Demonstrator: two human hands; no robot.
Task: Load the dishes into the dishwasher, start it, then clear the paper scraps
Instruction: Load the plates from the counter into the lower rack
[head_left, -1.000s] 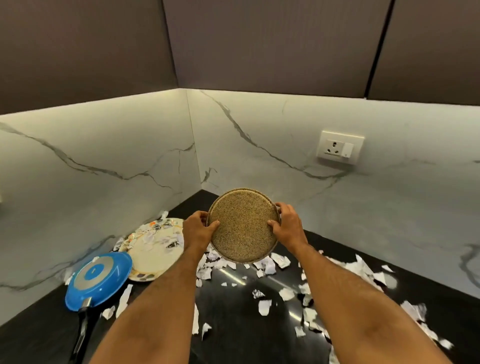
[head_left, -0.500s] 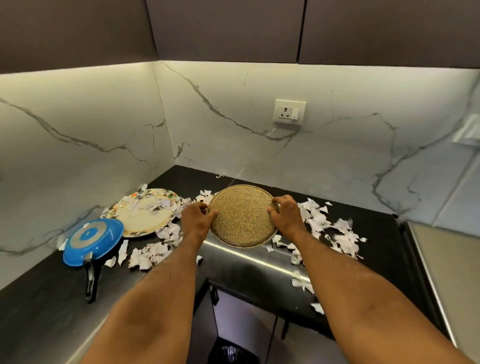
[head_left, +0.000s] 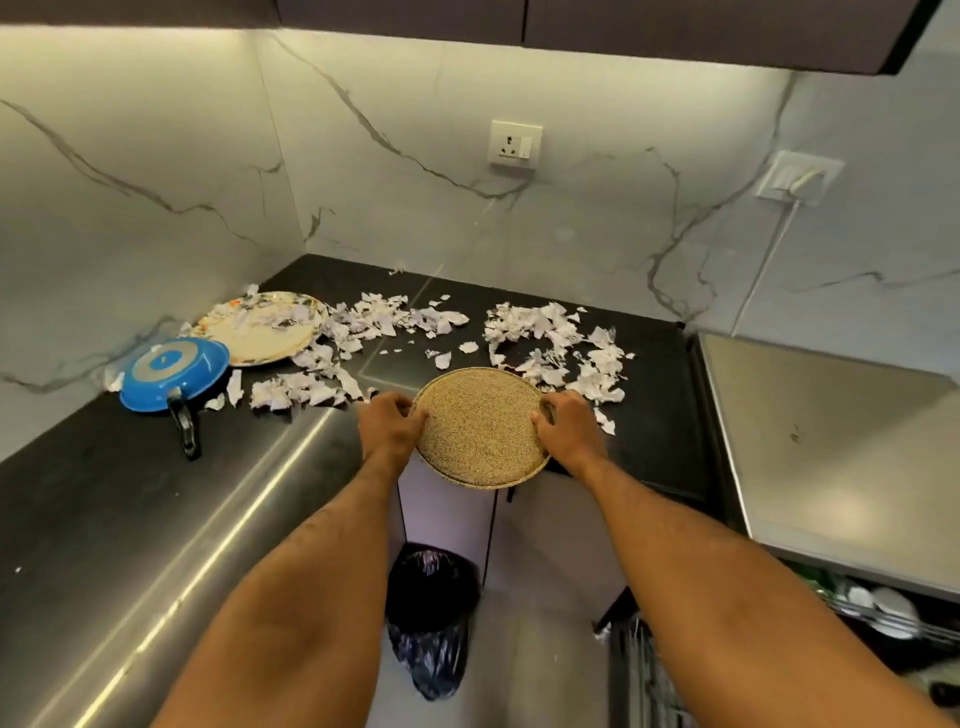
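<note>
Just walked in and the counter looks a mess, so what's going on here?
A person grips a round speckled plate with both hands, left hand and right hand on opposite rims, holding it off the edge of the black counter. Torn paper scraps litter the counter. A patterned plate and an upturned blue pan sit in the corner. A lined bin stands below.
</note>
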